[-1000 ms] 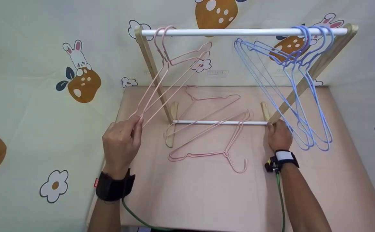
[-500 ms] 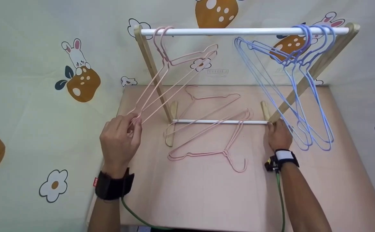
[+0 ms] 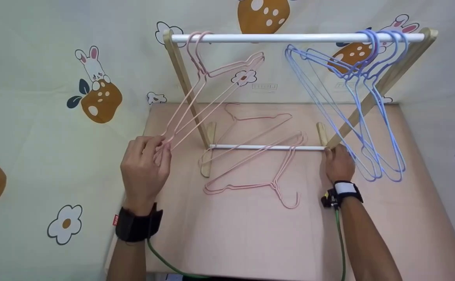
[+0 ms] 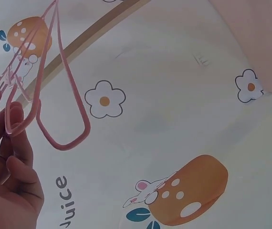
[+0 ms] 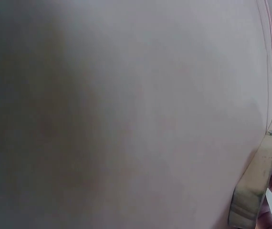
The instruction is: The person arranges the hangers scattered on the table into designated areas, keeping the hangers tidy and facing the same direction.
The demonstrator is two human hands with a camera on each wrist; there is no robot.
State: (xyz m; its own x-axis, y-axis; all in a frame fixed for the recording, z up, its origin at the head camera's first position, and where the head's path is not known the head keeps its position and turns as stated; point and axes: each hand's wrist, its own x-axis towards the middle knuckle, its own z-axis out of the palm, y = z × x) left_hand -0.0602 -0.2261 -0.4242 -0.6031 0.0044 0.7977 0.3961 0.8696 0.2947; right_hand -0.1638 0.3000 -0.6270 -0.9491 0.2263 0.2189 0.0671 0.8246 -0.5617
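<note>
In the head view, two pink hangers (image 3: 191,102) hang at the left end of the white top bar (image 3: 258,38) of a small wooden clothes rack (image 3: 182,72). My left hand (image 3: 143,169) pinches the lower near corner of the hanging pink hangers; the left wrist view shows a rounded hanger end (image 4: 81,136) at the fingertips. Low on the right, my right hand (image 3: 339,166) grips the rack's base where leg and lower bar meet. The right wrist view catches the wooden foot (image 5: 250,191) beside its fingers, which are mostly cut off.
Several blue hangers (image 3: 383,128) hang at the bar's right end, above the right hand. More pink hangers (image 3: 250,186) lie on the pink table (image 3: 250,238), across the lower bar (image 3: 305,148). A patterned sheet (image 3: 36,156) covers the walls around. Green cables (image 3: 340,238) trail from both wrists.
The left fingers have shifted slightly on the pink hanger corner and spread a little. The hangers' far ends have swung slightly to the right. The right hand stays put.
</note>
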